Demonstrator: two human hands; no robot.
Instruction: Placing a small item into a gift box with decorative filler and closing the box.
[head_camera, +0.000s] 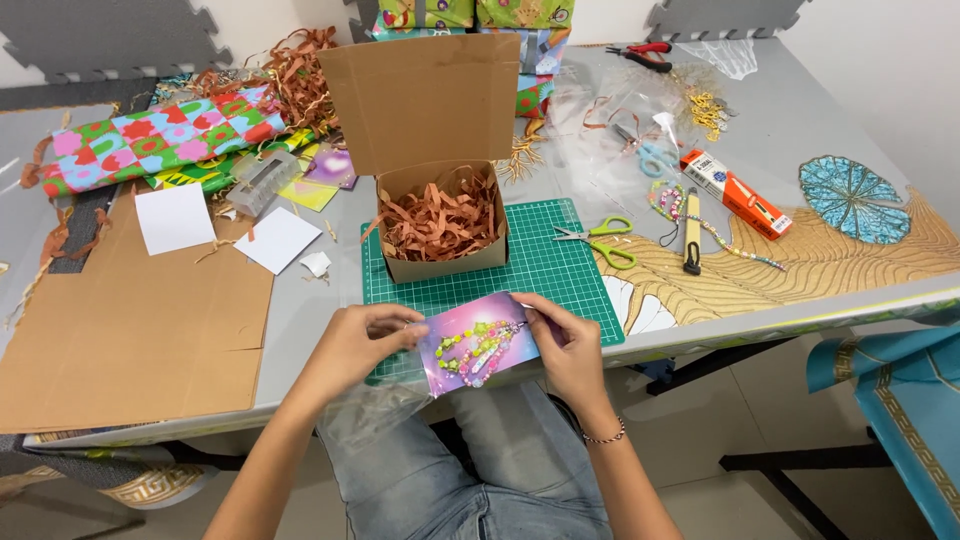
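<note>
Seated at a grey surface (300, 330), with both hands out over its near edge. Left hand (362, 343) curled, thumb and fingers pinched on the left end of a purple-pink card (480, 348) carrying a beaded charm strap (476, 345) in green, yellow and pink; right hand (568, 345) closed on the card's right end, fingers wrapped round the top corner. Card held level and tilted up toward the face, just above the front margin of the green cutting mat (545, 275), probably so the beads lie flat and stay visible. Below the left hand, a clear plastic sleeve (375, 405) hanging down over the lap; hard to tell whether the card's left end already sits inside it or merely overlaps it. Straight ahead on the mat, an open brown cardboard box (440, 215), flap standing upright at the back, filled with crinkled brown paper shred (437, 222), mouth facing up and within easy reach. To the right of the mat, green-handled scissors (605, 240), a black utility knife (692, 232), another beaded strap (705, 222) and an orange carton (735, 192), laid well apart from the hands. To the left, a flat cardboard sheet (130, 330), white paper squares (175, 218) and a roll of bright checked wrapping paper (160, 140).
</note>
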